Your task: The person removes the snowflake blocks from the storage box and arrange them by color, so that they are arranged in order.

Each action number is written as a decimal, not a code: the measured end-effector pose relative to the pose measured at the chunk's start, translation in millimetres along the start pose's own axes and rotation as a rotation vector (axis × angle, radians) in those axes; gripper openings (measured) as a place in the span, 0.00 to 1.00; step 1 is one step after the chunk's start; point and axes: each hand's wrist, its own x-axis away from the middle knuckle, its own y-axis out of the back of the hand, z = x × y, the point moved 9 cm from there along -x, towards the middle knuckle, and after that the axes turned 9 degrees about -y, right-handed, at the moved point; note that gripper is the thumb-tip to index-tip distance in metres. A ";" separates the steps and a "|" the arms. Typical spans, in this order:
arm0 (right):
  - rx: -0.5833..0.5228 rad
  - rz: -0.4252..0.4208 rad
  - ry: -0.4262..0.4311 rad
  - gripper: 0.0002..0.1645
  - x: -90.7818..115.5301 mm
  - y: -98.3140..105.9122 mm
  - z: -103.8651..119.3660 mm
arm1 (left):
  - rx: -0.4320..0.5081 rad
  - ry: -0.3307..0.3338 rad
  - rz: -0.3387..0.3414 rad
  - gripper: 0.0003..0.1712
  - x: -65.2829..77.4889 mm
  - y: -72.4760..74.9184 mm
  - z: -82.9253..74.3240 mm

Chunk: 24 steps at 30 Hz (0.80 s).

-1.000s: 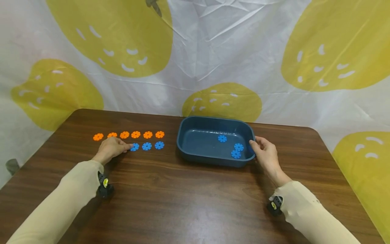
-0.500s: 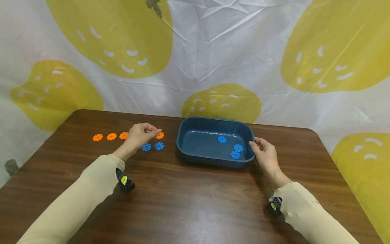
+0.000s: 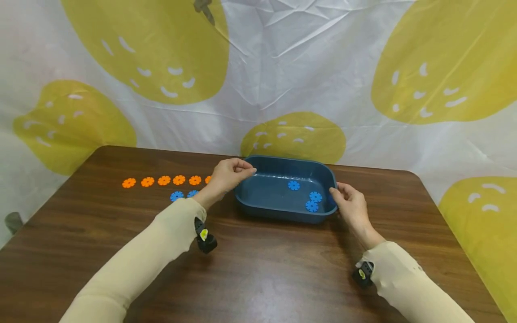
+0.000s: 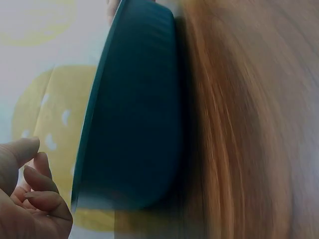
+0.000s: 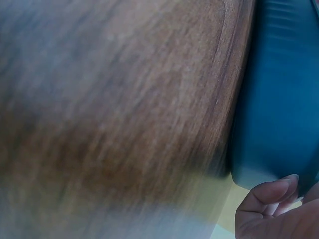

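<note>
My left hand (image 3: 231, 176) is over the left rim of a dark blue plastic basin (image 3: 262, 210). Its fingers are loosely curled with thumb and forefinger close together, and no disc shows between them in the left wrist view, where the hand (image 4: 30, 194) is beside the basin wall (image 4: 132, 109). My right hand (image 3: 352, 204) grips the basin's right end, thumb over the rim. Three blue notched discs, such as this blue disc (image 3: 294, 185), lie inside the basin. Two more blue discs (image 3: 176, 196) show on the table; my left forearm covers the area beside them.
A row of several orange notched discs (image 3: 163, 180) lies behind the blue ones, its right end partly covered by my left hand. The brown wooden table (image 3: 266, 269) stands against a white cloth with a yellow fruit print (image 3: 295, 134).
My left hand has moved right from the blue disc at the row's left end to the basin's left rim. That disc stays on the table. My right hand keeps its grip on the basin.
</note>
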 end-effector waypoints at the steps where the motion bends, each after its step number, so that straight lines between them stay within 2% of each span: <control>1: -0.001 -0.001 0.000 0.24 0.2 0.3 -0.1 | -0.003 -0.003 0.002 0.16 -1.5 -3.4 -1.6; 13: 0.003 0.008 0.009 0.23 -1.4 2.6 0.9 | -0.003 -0.027 0.021 0.14 -13.8 -25.9 -15.1; 24: 0.015 0.002 0.009 0.23 -1.6 3.1 1.6 | 0.021 -0.015 0.061 0.13 -24.5 -59.0 -25.0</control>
